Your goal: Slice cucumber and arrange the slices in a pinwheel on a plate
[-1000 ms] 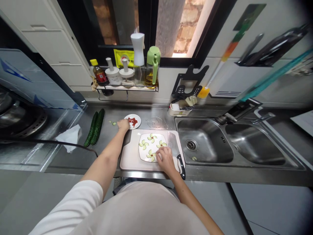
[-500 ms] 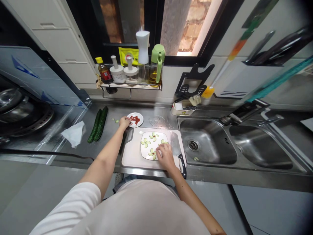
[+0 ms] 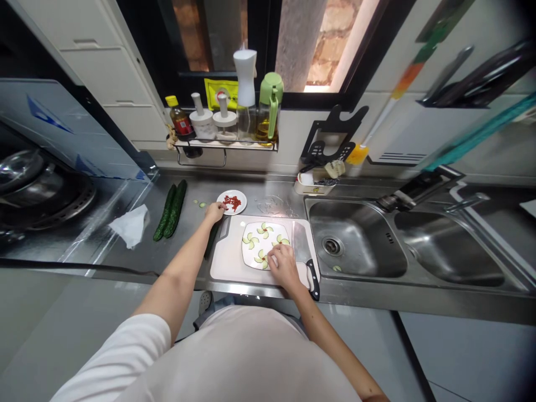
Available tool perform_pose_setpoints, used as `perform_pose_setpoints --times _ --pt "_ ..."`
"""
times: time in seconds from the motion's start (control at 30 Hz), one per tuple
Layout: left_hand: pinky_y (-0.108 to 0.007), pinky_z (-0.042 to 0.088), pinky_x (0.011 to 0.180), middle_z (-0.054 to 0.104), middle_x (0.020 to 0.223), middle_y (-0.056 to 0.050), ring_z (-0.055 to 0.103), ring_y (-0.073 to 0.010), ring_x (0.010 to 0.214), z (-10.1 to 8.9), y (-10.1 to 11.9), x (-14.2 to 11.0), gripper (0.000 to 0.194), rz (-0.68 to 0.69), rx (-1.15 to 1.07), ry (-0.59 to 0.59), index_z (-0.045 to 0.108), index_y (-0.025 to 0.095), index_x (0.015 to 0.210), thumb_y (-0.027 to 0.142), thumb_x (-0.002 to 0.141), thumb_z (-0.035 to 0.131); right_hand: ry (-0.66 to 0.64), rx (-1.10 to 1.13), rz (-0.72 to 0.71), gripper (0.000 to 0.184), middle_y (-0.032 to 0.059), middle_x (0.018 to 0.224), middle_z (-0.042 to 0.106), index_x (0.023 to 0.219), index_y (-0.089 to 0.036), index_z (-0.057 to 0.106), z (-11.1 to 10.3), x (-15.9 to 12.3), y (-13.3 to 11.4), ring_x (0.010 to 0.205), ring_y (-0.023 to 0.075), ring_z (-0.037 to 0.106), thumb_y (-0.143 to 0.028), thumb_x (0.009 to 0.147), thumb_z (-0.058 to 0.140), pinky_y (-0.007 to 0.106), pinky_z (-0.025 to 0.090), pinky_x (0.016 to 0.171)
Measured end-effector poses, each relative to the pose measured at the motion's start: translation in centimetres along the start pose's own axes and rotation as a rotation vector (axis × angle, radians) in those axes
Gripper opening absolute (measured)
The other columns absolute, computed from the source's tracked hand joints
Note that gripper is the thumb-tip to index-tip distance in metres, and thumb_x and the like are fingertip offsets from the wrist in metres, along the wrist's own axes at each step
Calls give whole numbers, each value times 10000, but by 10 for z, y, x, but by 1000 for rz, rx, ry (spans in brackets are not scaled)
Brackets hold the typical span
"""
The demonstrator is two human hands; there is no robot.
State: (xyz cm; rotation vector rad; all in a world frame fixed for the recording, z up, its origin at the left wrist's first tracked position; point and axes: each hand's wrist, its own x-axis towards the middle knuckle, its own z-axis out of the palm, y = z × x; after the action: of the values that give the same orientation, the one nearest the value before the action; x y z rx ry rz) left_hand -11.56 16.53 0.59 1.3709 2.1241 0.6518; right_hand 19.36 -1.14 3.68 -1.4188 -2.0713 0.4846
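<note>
White plate — squarish, dark-rimmed, bearing pinwheels of pale, green-edged slices.

Loving the mix here: white plate with pale green cucumber slices edged darker, bright red bits on a white dish, deep green cucumbers, a black knife handle with pale dots, plus a lime-yellow packet.

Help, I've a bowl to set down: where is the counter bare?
Between the two cucumbers and left forearm; also, though wet, between round plate and sink caddy. Crowded: the cutting board, under square plate, knife and right hand.
</note>
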Motion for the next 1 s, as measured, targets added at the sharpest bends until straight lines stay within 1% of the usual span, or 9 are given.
perform_pose_setpoints --times 0.1,0.23,0.43,0.6,0.73,0.8,0.87,1.0 --pt "-262 464 854 737 953 -16 649 -166 879 -1 -2 -2 209 9 -12 -10 724 231 887 146 769 574 1 -14 3 169 86 997 569 838 -216 657 0 -2 -1 1064 255 443 -221 891 496 412 402 947" --pt "-271 463 868 733 940 -26 647 -176 884 -5 -4 -6 206 13 -43 1 723 216 866 122 734 596 2 -14 8 176 90 1006 573 839 -216 657 -1 -4 -2 1076 261 437 -230 897 492 415 406 944" --pt "-270 492 817 729 814 -35 654 -171 794 -7 -3 -12 184 -7 -174 18 717 172 890 180 729 628 2 -19 7 177 92 1012 576 839 -217 655 -3 -7 -4 1069 260 443 -230 899 490 416 409 935" --pt "-262 514 770 728 797 -58 671 -170 775 1 3 -21 243 -4 -319 9 700 138 954 214 730 644 0 -12 -5 172 88 997 573 834 -217 658 -3 -5 -5 1081 262 443 -230 895 497 416 400 949" --pt "-257 521 764 729 804 -61 683 -165 796 11 10 -33 234 14 -402 -19 691 138 958 215 746 631 -4 -6 -15 167 88 1013 575 846 -226 663 -3 3 -7 1080 264 431 -227 886 501 420 404 931" --pt "-268 523 775 728 805 -60 684 -170 811 15 14 -41 232 39 -442 -28 688 141 955 223 745 632 -4 -20 -25 157 87 1022 577 858 -227 664 -5 10 -9 1075 262 428 -222 881 508 413 404 922" --pt "-283 522 798 725 808 -57 684 -177 835 18 19 -49 233 97 -511 -38 683 145 955 227 743 633 -2 -24 -33 150 85 1027 576 867 -228 661 -7 18 -12 1079 262 427 -219 880 511 410 401 919" --pt "-311 515 845 712 790 -53 690 -192 869 18 31 -69 209 194 -615 -89 677 143 938 210 749 617 8 -9 -44 148 83 1043 575 859 -232 649 -13 33 -19 1085 264 428 -215 885 504 410 399 915"
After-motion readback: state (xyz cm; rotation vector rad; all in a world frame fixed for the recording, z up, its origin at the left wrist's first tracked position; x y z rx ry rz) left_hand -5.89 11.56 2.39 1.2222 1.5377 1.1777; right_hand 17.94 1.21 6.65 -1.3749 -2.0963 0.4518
